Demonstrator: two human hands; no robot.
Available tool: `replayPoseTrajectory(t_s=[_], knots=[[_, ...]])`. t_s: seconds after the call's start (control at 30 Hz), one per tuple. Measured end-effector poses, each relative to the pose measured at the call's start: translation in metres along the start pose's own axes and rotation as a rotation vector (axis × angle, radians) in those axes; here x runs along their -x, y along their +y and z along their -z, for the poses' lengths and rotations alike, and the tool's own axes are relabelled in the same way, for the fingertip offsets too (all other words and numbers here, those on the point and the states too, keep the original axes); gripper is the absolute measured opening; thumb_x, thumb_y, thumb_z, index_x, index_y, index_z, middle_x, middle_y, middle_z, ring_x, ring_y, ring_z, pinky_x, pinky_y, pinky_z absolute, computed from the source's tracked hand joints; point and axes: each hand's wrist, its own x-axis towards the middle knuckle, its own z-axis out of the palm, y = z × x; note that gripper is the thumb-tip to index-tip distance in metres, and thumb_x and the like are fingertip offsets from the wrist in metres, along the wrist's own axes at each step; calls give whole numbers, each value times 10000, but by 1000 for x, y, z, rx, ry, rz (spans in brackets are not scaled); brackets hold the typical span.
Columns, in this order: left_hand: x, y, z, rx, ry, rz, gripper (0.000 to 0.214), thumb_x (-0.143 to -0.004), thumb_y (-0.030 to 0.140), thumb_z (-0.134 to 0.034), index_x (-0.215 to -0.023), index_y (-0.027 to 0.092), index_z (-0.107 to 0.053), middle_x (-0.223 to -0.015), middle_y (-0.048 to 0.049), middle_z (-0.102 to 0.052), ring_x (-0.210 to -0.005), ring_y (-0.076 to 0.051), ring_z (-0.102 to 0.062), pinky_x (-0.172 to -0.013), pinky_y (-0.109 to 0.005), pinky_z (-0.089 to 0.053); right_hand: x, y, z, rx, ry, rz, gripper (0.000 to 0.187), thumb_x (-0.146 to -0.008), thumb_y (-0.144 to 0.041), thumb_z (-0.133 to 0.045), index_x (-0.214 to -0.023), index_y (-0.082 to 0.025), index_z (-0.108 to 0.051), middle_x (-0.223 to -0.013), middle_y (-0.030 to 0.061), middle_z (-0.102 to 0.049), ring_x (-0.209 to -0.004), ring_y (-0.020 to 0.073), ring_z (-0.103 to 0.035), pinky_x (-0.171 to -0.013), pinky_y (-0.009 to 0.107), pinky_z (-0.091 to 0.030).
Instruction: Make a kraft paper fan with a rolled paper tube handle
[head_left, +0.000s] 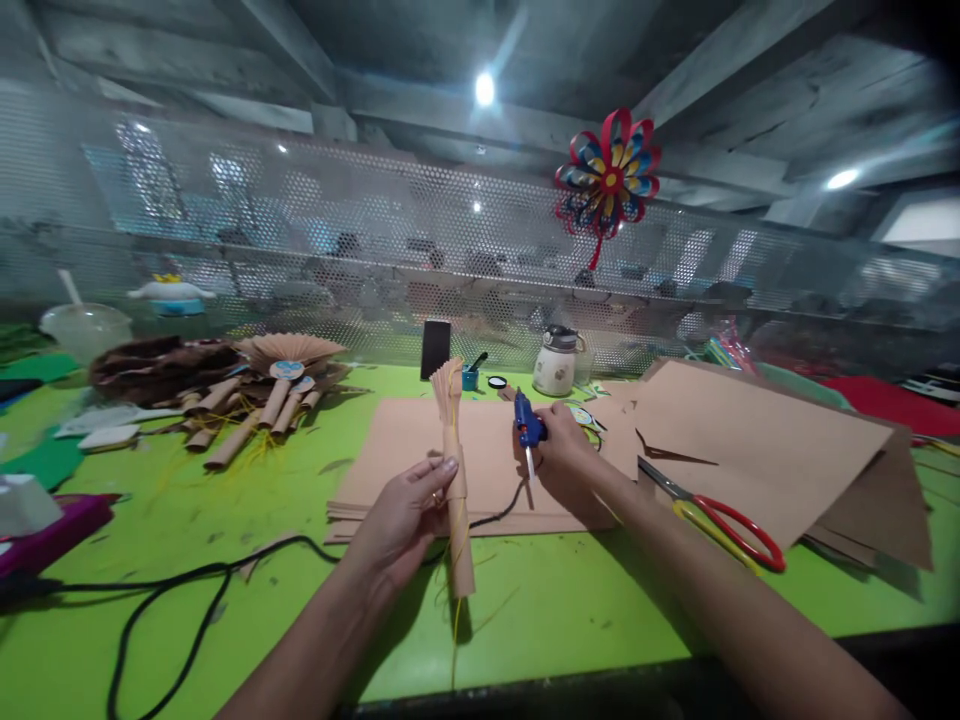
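Note:
My left hand (409, 515) is closed round the rolled tube handle of a brown paper fan (456, 500). The fan's pleated top (448, 385) is folded narrow and points away from me; yellow strings trail from the tube's lower end. In my right hand (566, 440) is a blue hot glue gun (527, 425), a whitish glue stick poking out of its near end. Its nozzle points away from me, apart from the fan. Beneath both hands lies a stack of brown kraft paper (390, 450). The fingers behind the tube are partly hidden.
Finished paper fans (289, 365) are piled at the left. A black cord (225, 568) loops across the green table (285, 640). Scissors (720, 515) with red and yellow handles lie right, beside more brown paper (757, 440). A white bottle (555, 362) and a dark phone (436, 350) stand behind.

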Motion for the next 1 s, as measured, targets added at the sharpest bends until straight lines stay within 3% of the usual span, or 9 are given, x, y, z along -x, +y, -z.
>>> replayPoseTrajectory(t_s=[0.13,0.27,0.33,0.43,0.53,0.67,0.87,1.0], knots=[[-1,0,1,14,3,-12,266,-579,205,-816,-788,113,-680,-749,-42,-645,-605,-100,-553,-516,-178,-463,-24,-1,4,52,-17,10,367,-729,-152,-599,-1096,-141,-618,-964,97,-520,-935,232,-468,-785,293,-373],[-2,-2,3,6,2,0,262,-587,194,-811,-791,113,-670,-736,-37,-639,-598,-95,-546,-520,-179,-445,-22,-3,3,55,-46,36,347,-693,-199,-681,-1032,-129,-644,-970,104,-528,-943,237,-459,-795,305,-369],[-1,-2,2,-4,-14,0,247,-607,198,-800,-793,112,-663,-741,-34,-632,-609,-93,-547,-530,-175,-442,-13,-6,5,41,-41,64,375,-684,-192,-700,-1050,-139,-633,-1020,100,-523,-980,233,-446,-834,315,-368],[1,-3,0,-19,-30,-3,229,-640,207,-778,-808,114,-654,-739,-24,-614,-624,-94,-547,-550,-178,-453,7,-19,13,-70,85,141,277,-754,-155,-636,-1031,-140,-627,-1041,101,-531,-998,229,-446,-875,352,-376],[3,-2,-2,-23,-25,-26,230,-655,202,-765,-836,122,-649,-750,-22,-613,-641,-107,-555,-576,-200,-477,32,-46,27,-300,224,272,109,-849,-168,-547,-917,-146,-630,-945,87,-571,-945,209,-481,-855,346,-401],[2,-2,-1,4,-30,-54,248,-655,209,-770,-852,135,-637,-760,-19,-609,-655,-117,-562,-569,-202,-479,66,-86,45,-553,336,419,95,-877,-151,-512,-828,-157,-593,-796,49,-564,-809,172,-504,-747,308,-423],[4,-1,-4,43,-96,-81,251,-658,202,-776,-858,142,-636,-732,-2,-597,-627,-94,-547,-597,-194,-482,92,-109,55,-614,307,558,118,-857,-117,-515,-920,-172,-598,-822,60,-572,-824,189,-508,-751,349,-427],[8,2,-7,48,-76,-51,302,-620,193,-803,-877,138,-653,-735,-6,-614,-648,-100,-570,-627,-192,-488,92,-106,53,-668,307,530,125,-856,-113,-519,-935,-164,-601,-830,64,-583,-828,187,-510,-750,353,-428]])
